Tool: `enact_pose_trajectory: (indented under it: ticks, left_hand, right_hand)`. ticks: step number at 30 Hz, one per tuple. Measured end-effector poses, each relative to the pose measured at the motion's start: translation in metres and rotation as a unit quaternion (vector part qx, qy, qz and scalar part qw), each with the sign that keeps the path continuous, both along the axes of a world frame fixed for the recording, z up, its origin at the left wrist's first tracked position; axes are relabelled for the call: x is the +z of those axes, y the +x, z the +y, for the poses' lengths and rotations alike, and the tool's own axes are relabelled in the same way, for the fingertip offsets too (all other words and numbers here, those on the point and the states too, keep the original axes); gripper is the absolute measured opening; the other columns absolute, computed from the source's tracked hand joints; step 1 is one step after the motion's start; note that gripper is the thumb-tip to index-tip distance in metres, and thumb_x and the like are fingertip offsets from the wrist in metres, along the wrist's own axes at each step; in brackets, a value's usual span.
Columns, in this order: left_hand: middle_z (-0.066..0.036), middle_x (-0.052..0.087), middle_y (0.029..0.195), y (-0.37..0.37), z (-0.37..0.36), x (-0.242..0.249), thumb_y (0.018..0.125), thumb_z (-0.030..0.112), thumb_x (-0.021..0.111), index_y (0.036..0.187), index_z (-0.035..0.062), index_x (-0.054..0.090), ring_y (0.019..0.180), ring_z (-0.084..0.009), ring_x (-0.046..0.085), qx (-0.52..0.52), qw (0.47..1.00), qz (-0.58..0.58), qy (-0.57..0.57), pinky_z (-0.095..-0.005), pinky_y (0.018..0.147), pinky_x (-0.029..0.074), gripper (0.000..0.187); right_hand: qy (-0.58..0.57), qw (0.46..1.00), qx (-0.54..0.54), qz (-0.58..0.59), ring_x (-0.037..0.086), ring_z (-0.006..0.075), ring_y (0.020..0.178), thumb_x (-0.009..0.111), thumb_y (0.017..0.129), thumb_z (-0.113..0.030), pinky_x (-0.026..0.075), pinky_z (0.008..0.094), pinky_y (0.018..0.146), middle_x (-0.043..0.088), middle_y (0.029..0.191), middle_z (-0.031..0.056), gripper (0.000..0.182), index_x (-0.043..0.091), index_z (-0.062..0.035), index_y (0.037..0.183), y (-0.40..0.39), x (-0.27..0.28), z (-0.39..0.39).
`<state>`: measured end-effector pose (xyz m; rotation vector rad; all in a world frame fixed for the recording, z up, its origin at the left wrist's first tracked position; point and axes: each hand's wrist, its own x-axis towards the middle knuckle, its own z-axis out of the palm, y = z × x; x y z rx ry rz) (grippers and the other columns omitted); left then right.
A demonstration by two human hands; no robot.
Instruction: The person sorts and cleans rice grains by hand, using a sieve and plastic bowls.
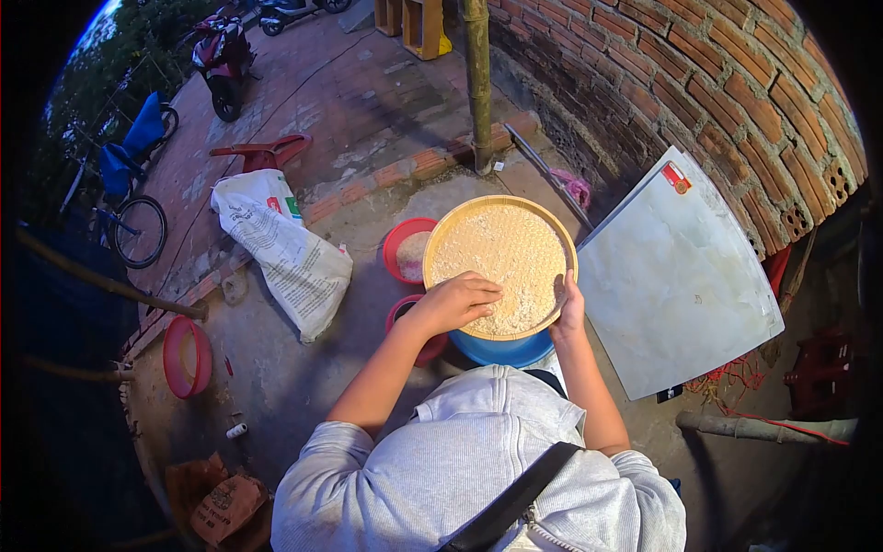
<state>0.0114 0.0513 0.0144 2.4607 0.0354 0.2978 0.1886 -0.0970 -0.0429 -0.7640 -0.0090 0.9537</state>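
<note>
A round woven winnowing tray (441, 241) with a raised rim is in front of me, above a blue basin (501, 351). Pale, broken-looking grain (506, 241) is spread thinly over its bottom, with a looser heap at the near side. My right hand (570, 308) grips the tray's right rim, thumb on the inside. Reaching in over the near left rim, my left hand (462, 302) has its fingers stretched out on the grain; nothing shows in its grasp. The undersides of the fingers are hidden.
Left of the tray stand a pink basin (394, 253) holding pale grain and another pink basin (432, 350), partly covered. A white sack (280, 258) lies further left, near a red basin (189, 359). A large white panel (681, 276) leans by the brick wall (717, 101); a bamboo post (478, 87) stands ahead.
</note>
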Motion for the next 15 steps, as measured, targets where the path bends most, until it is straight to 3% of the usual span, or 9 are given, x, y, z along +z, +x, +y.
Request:
enact_pose_trajectory:
  ticks: [8, 15]
  left_hand:
    - [-0.009, 0.063, 0.089, -0.019, -0.002, -0.014, 0.075, 0.008, 0.065, 0.089, 0.0020, 0.065, 0.085, -0.0242, 0.061, 0.057, 0.998, 0.013, -0.020, -0.0328, 0.077, 0.048, 0.015]
    - [-0.010, 0.065, 0.087, -0.023, 0.002, -0.009, 0.075, 0.008, 0.064, 0.086, 0.0011, 0.065, 0.083, -0.0238, 0.062, 0.123, 0.988, 0.008, -0.091, -0.0320, 0.075, 0.049, 0.012]
  right_hand:
    - [-0.018, 1.000, 0.002, 0.005, 0.054, 0.0251, 0.107, 0.045, 0.093, -0.040, 0.043, 0.0374, 0.091, 0.056, 0.118, 0.0111, 0.048, 0.048, -0.0021, 0.122, -0.003, -0.006, 0.009]
    - [-0.052, 0.999, 0.009, -0.002, 0.053, 0.0264, 0.110, 0.045, 0.093, -0.040, 0.042, 0.0381, 0.094, 0.054, 0.122, 0.0123, 0.050, 0.045, -0.0022, 0.125, -0.007, -0.006, 0.013]
